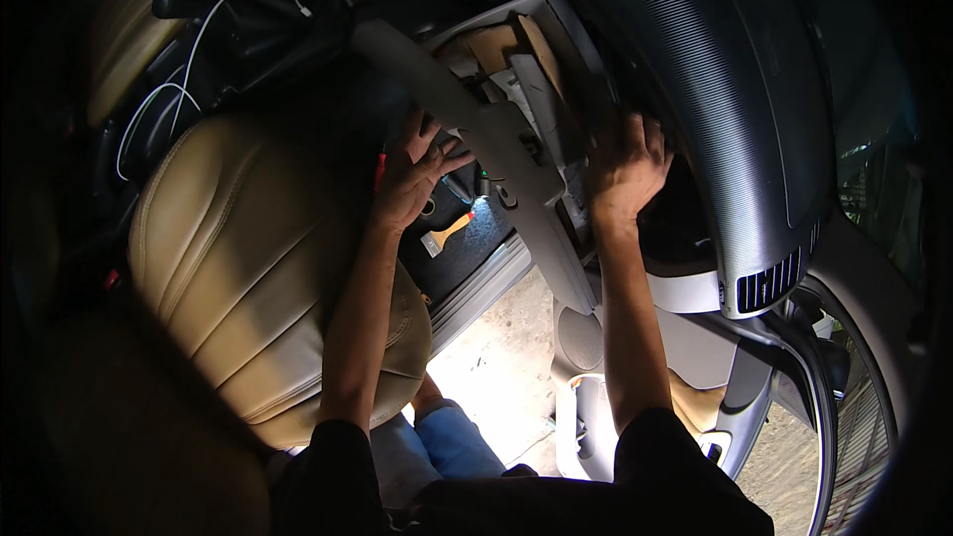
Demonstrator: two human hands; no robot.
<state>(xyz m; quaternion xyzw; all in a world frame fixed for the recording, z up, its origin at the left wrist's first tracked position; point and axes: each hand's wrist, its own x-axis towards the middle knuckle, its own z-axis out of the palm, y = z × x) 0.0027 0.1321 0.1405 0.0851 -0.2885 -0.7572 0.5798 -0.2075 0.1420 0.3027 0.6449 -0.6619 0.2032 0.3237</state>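
Observation:
An open grey glove box (511,154) hangs down from the dashboard, with papers and brown cardboard (496,48) inside. My left hand (412,174) is at the near left edge of its lid, fingers spread, some of them partly behind the lid. My right hand (627,167) is at the side of the glove box by the dashboard gap, fingers bent and close together; the fingertips are partly hidden. Below the lid, on the dark footwell floor, lies a paintbrush (449,234) with a yellow and red handle. Beside it a small lit lamp (483,185) shines down.
A tan leather seat (238,268) fills the left side. The ribbed black dashboard (695,89) curves along the right, above an open car door (695,352). A metallic door sill (486,283) borders the footwell. White cables (189,69) run across the centre console. A red object (380,169) shows beside my left hand.

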